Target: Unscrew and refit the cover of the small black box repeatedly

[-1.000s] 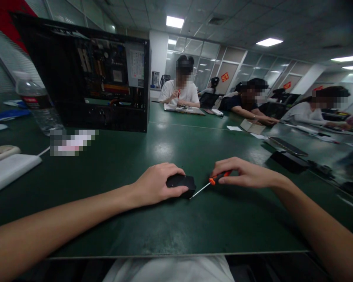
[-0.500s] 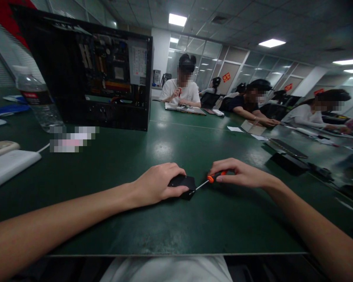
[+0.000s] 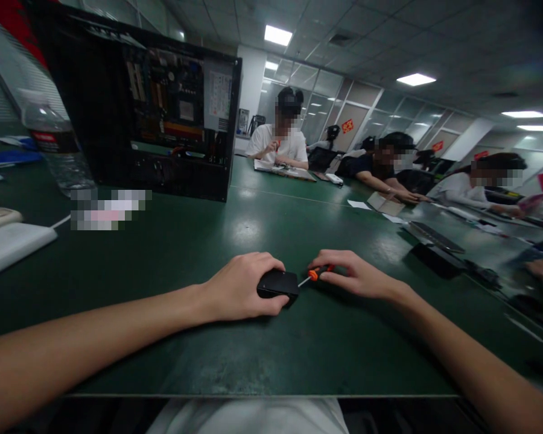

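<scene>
Left hand (image 3: pixel 238 286) on black box (image 3: pixel 278 283), right hand (image 3: pixel 350 274) around screwdriver (image 3: pixel 314 275)

The screwdriver (image 3: pixel 315 275) handle is mostly hidden inside the right hand (image 3: pixel 350 276).

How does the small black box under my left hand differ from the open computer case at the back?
The small black box lies flat and closed under the left hand; the computer case stands upright, open, circuit boards showing. The box is far smaller. Both are black, on the green table.

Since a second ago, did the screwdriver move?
Yes. The screwdriver slid left toward the small black box under the left hand; less bare shaft shows between them now. The right hand holds it.
</scene>
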Available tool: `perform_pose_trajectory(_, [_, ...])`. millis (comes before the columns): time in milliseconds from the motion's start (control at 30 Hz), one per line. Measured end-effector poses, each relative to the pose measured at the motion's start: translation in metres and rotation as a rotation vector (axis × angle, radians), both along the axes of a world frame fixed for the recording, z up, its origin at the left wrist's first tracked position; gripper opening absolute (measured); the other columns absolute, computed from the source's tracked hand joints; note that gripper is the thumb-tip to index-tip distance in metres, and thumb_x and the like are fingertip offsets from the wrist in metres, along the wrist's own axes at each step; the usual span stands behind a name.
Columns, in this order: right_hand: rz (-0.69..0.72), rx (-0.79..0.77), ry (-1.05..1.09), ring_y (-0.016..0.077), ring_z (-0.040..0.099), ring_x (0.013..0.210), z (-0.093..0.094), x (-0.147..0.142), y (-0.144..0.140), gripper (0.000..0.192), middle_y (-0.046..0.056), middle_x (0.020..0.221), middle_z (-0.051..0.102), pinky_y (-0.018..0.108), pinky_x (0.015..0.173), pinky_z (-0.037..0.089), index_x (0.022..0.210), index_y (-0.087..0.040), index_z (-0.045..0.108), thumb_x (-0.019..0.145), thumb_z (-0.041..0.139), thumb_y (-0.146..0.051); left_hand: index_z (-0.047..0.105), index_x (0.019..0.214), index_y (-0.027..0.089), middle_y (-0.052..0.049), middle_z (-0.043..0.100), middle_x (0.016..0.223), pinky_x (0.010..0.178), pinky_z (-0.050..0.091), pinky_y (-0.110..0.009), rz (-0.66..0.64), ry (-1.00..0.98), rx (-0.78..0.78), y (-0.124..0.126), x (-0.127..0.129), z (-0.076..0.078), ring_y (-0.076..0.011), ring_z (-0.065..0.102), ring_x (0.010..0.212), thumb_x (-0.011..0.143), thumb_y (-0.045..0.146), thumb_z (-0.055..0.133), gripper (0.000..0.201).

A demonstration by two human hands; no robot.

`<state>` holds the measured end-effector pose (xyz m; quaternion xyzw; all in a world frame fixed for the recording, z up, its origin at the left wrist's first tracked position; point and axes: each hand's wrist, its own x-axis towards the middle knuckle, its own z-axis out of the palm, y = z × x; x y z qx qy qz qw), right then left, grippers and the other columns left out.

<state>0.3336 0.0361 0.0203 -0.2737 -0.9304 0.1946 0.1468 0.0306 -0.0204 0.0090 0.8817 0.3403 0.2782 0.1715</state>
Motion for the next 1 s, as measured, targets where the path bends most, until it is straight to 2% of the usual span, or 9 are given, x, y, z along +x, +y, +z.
perform_pose_trajectory(133, [-0.011,0.191,-0.023,0.0141,0.062,0.089,-0.008,-0.004,0.0,0.026,0.009,0.102,0.067,0.026,0.079,0.049,0.116,-0.017,0.065,0.103,0.05,-0.034,0.067,0.114,0.013,-0.009,0.07,0.107,0.087,0.052,-0.036,0.002,-0.007,0.032,0.001,0.0,-0.002,-0.0252,0.067,0.096,0.083,0.029,0.068,0.035])
perform_pose_trajectory(267, [0.039,0.302,-0.036,0.0129,0.062,0.083,-0.01,-0.009,-0.003,0.024,0.008,0.097,0.068,0.024,0.074,0.048,0.117,-0.017,0.062,0.103,0.048,-0.031,0.065,0.119,0.013,-0.01,0.07,0.111,0.091,0.051,-0.035,-0.07,-0.007,0.033,0.002,0.0,-0.003,-0.0252,0.066,0.101,0.085,0.027,0.068,0.037])
perform_pose_trajectory(367, [0.066,0.398,-0.016,0.0117,0.061,0.076,-0.009,-0.011,-0.008,0.022,0.006,0.09,0.067,0.023,0.069,0.045,0.116,-0.017,0.062,0.101,0.051,-0.029,0.064,0.124,0.013,-0.011,0.07,0.116,0.094,0.05,-0.034,-0.112,-0.03,0.01,0.003,-0.004,-0.001,-0.0243,0.066,0.104,0.087,0.028,0.069,0.04])
perform_pose_trajectory(433, [0.072,0.447,-0.002,0.0113,0.06,0.072,-0.01,-0.012,-0.012,0.021,0.005,0.086,0.066,0.023,0.066,0.044,0.116,-0.017,0.061,0.1,0.053,-0.028,0.066,0.123,0.013,-0.011,0.071,0.115,0.093,0.05,-0.035,-0.081,-0.041,-0.003,0.005,-0.008,0.0,-0.0246,0.067,0.103,0.086,0.033,0.071,0.042])
perform_pose_trajectory(500, [0.065,0.43,-0.002,0.0114,0.06,0.072,-0.013,-0.015,-0.015,0.021,0.004,0.085,0.066,0.023,0.066,0.044,0.115,-0.017,0.061,0.1,0.053,-0.029,0.069,0.117,0.014,-0.01,0.073,0.111,0.089,0.051,-0.035,-0.034,-0.036,-0.034,0.007,-0.014,0.001,-0.0249,0.069,0.099,0.085,0.04,0.074,0.042])
perform_pose_trajectory(567, [0.04,0.345,-0.001,0.0119,0.061,0.074,-0.016,-0.018,-0.017,0.02,0.005,0.089,0.067,0.023,0.068,0.046,0.114,-0.017,0.061,0.101,0.052,-0.03,0.071,0.113,0.015,-0.009,0.075,0.107,0.083,0.051,-0.033,-0.013,-0.036,-0.084,0.008,-0.018,0.001,-0.0244,0.07,0.095,0.085,0.044,0.074,0.041])
perform_pose_trajectory(700, [-0.007,0.204,0.066,0.0126,0.064,0.079,-0.021,-0.025,-0.016,0.023,0.006,0.094,0.07,0.024,0.072,0.048,0.11,-0.017,0.062,0.102,0.05,-0.036,0.072,0.116,0.016,-0.007,0.077,0.105,0.079,0.05,-0.03,0.008,-0.081,-0.157,0.009,-0.021,-0.001,-0.0226,0.071,0.092,0.085,0.045,0.075,0.042])
perform_pose_trajectory(867, [0.001,0.226,0.084,0.0116,0.061,0.077,-0.016,-0.018,-0.005,0.023,0.005,0.09,0.068,0.024,0.07,0.047,0.107,-0.016,0.064,0.1,0.054,-0.036,0.072,0.116,0.016,-0.006,0.077,0.103,0.077,0.049,-0.028,0.001,-0.096,-0.178,0.01,-0.02,0.001,-0.0211,0.071,0.089,0.085,0.044,0.076,0.042])
perform_pose_trajectory(1000, [-0.036,0.298,0.082,0.0135,0.062,0.084,-0.012,-0.008,0.001,0.02,0.007,0.096,0.068,0.026,0.076,0.049,0.111,-0.017,0.064,0.1,0.056,-0.031,0.072,0.115,0.016,-0.006,0.077,0.104,0.079,0.049,-0.028,-0.015,-0.1,-0.163,0.01,-0.022,0.004,-0.0208,0.07,0.09,0.085,0.041,0.076,0.04])
